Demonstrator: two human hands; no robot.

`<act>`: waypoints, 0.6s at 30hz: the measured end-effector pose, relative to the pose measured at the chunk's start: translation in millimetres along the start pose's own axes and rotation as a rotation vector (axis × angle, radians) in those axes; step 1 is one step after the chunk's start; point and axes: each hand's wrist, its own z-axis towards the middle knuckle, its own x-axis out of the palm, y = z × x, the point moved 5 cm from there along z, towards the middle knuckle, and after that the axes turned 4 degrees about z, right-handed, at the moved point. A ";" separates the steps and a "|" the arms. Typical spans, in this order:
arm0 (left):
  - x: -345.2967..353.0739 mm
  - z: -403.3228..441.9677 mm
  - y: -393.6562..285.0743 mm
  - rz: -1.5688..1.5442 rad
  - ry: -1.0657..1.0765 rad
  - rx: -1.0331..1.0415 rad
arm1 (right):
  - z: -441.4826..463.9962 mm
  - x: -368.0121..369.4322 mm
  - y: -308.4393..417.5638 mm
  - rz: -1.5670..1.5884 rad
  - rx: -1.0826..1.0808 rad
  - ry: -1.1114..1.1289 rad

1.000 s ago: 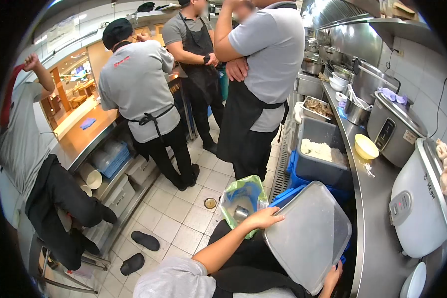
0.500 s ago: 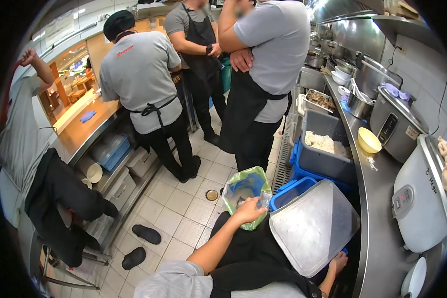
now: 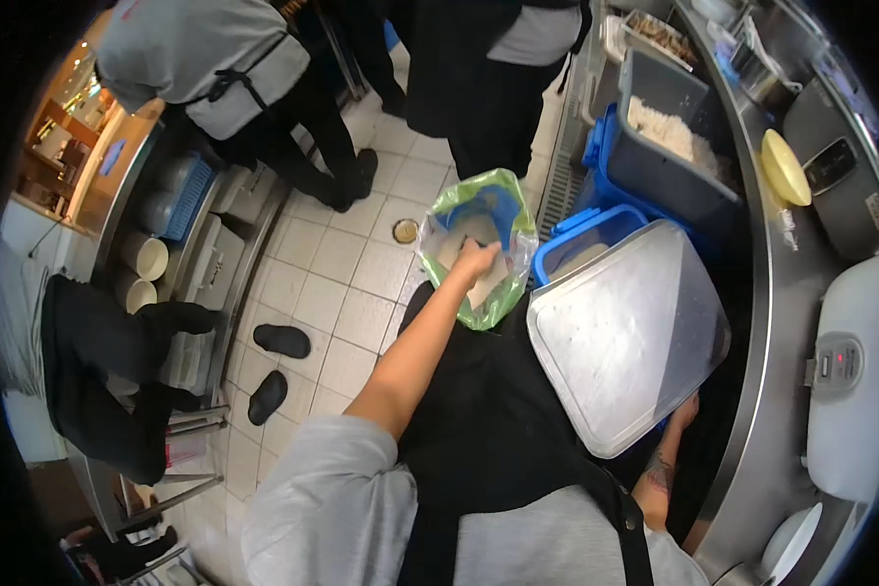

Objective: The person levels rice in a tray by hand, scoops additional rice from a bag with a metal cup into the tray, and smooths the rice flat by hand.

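My left hand (image 3: 479, 258) is inside the mouth of a green plastic bag (image 3: 505, 305) with pale contents. Its fingers are closed round something small and dark that I cannot make out. Right of the bag is a blue bin (image 3: 596, 223), its opening partly covered by a tilted translucent lid (image 3: 620, 332). My right hand (image 3: 688, 411) is low by the lid's lower right edge, its fingers mostly hidden.
A grey tub (image 3: 649, 156) of white rice stands ahead of the blue bin. Along the right runs a steel counter (image 3: 752, 371) with a yellow bowl (image 3: 783, 168) and cookers. Several people stand ahead and left. Black shoes (image 3: 281, 341) lie on the tiles.
The view has tipped downward. My left hand has left the lid and reached forward into the bag. The lid has shifted, showing more of the blue bin's opening.
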 end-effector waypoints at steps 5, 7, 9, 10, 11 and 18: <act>72.2 134.6 104.9 -0.440 -0.071 -0.376 | -14.3 -8.1 23.4 -0.170 0.088 -0.101; 81.1 135.6 111.3 -0.376 -0.216 -0.570 | 11.2 -12.6 -31.8 -0.111 -0.165 -0.082; 77.7 121.2 93.9 -0.089 -0.401 -0.789 | 18.7 -23.5 -60.5 0.125 -0.239 -0.005; 73.9 122.0 83.3 0.049 -0.396 -0.669 | 14.1 -24.5 -62.7 0.331 -0.183 0.059; 69.9 120.5 75.5 0.184 -0.387 -0.548 | 10.7 -18.6 -58.2 0.536 -0.121 0.124; 95.4 188.1 144.5 0.449 -0.601 -0.268 | -25.1 -33.4 -9.2 0.097 -0.127 0.051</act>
